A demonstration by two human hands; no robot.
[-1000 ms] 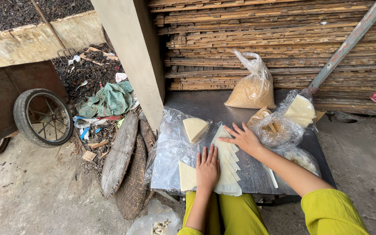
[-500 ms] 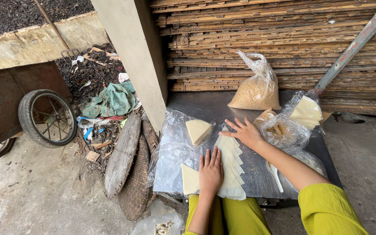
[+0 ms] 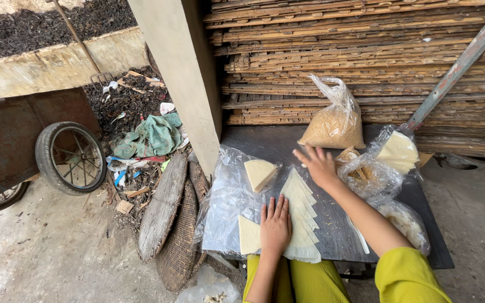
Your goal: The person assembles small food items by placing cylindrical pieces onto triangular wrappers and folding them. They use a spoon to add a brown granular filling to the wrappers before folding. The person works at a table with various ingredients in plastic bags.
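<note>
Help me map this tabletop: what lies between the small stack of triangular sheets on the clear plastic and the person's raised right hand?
In the head view, between the small stack and the right hand lies the pointed top of the fanned row of pale triangular sheets, with bare dark tabletop around it.

right hand (image 3: 318, 164) motion-blurred; left hand (image 3: 275, 225) hiding part of the pale triangular sheets (image 3: 301, 213); cart wheel's (image 3: 69, 157) cart cut off left
</note>
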